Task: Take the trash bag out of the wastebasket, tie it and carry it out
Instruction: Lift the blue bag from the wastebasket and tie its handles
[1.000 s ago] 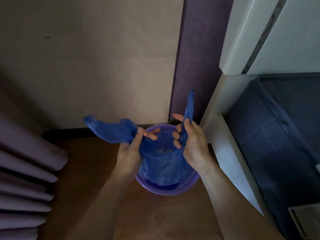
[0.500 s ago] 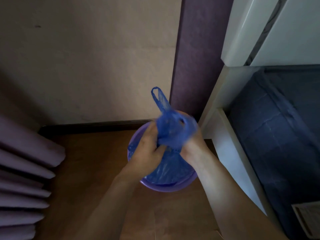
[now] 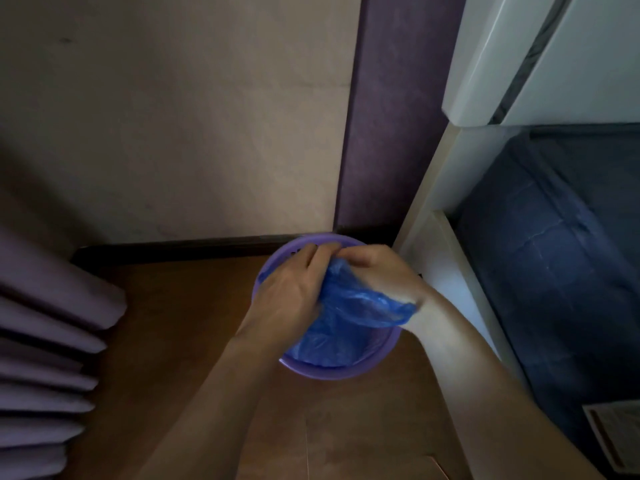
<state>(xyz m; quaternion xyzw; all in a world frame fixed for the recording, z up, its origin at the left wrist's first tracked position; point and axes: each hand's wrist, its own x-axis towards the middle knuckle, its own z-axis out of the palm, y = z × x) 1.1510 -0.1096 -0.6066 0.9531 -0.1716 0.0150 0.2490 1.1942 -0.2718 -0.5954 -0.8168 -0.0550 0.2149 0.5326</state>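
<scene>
A: So, where does the thin blue plastic trash bag (image 3: 349,306) sit against your hands?

B: Between them. Your left hand (image 3: 291,289) and right hand (image 3: 377,275) both curl their fingers closed on its gathered top, meeting above the round purple plastic wastebasket (image 3: 332,374). The bag's body hangs below the fingers, inside the basket, so its long axis runs downward.

A: Which is nearer the loose flap?

B: Your right; the flap drapes over that wrist.

A: Count?

B: One bag, one basket, two hands.
</scene>
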